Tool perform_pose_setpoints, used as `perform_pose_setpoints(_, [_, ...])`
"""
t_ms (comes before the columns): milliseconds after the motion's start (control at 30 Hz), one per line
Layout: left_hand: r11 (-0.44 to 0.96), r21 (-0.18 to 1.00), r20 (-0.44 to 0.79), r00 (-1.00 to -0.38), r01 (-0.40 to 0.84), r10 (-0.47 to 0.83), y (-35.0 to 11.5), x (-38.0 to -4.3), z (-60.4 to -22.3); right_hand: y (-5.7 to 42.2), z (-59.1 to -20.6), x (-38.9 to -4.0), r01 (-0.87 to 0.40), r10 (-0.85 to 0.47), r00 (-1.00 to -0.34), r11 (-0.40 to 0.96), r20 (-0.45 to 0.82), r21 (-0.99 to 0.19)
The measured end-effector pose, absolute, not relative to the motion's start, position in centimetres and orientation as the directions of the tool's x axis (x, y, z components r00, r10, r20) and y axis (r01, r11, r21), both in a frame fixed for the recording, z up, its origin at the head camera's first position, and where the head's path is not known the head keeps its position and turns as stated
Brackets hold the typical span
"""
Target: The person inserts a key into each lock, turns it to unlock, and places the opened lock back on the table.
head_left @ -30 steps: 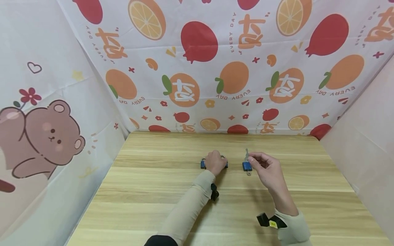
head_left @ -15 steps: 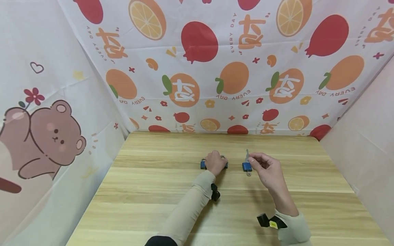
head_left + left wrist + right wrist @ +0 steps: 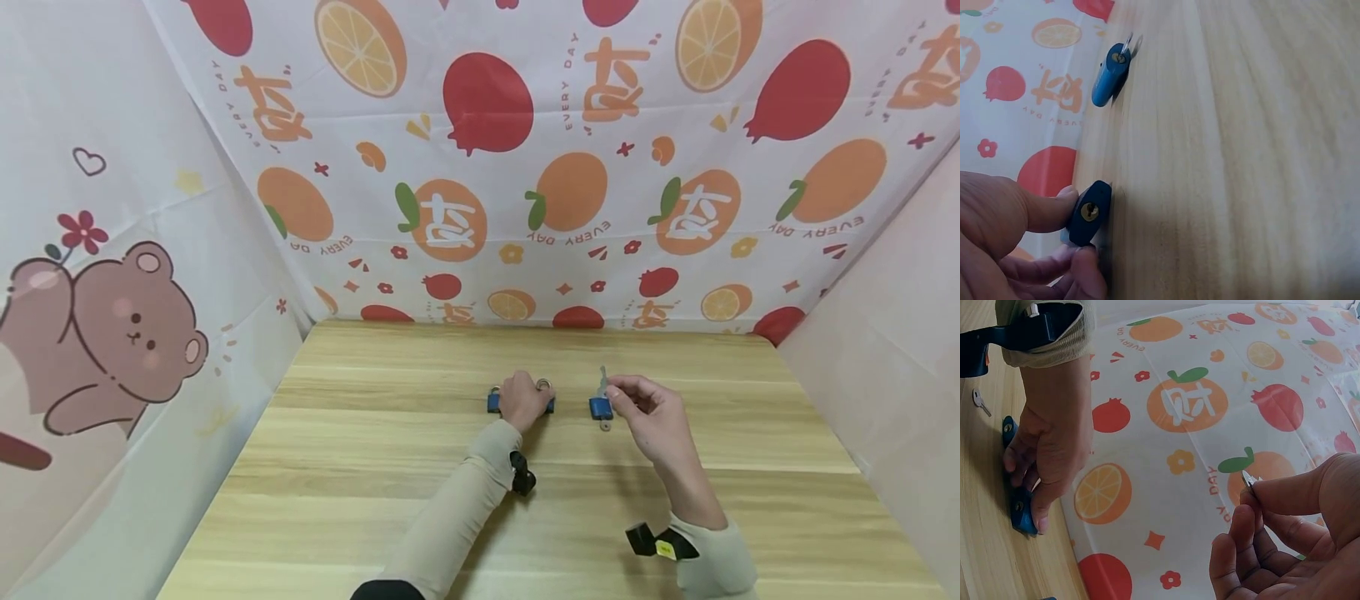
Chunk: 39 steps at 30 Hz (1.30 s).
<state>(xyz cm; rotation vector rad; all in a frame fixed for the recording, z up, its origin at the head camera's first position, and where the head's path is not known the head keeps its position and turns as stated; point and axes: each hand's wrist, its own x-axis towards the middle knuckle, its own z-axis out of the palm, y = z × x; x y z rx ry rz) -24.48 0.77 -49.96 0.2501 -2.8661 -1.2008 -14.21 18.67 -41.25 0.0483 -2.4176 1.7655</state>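
My left hand (image 3: 523,402) holds a blue padlock (image 3: 1099,197) by its sides between thumb and fingers, low at the wood; its brass keyhole faces the left wrist camera. A second blue padlock (image 3: 493,402) stands just left of that hand. Further right is a third blue padlock (image 3: 601,408), with a key (image 3: 1127,42) in its keyhole. Over this one, my right hand (image 3: 654,415) pinches a small silver key (image 3: 603,383) between thumb and index finger, the blade upward in the head view.
Another silver key (image 3: 981,402) lies on the wooden table (image 3: 360,467) near the leftmost padlock, hidden in the head view. A fruit-print cloth (image 3: 480,275) hangs along the table's far edge, and pale cloths flank both sides.
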Motion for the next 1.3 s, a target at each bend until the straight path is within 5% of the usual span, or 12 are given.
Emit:
perform_pose_setpoints(300, [0.657, 0.754, 0.114, -0.989, 0.022, -0.098, 0.5, -24.6, -50.3, 18.5, -40.9, -14.3, -0.133, 0.054, -0.986, 0.306, 0.157, -0.943])
perform_pose_setpoints(1300, [0.267, 0.953, -0.115, -0.986, -0.145, -0.123, -0.4, -24.3, -47.4, 19.0, -40.9, -14.2, -0.087, 0.083, -0.989, 0.317, 0.119, -0.944])
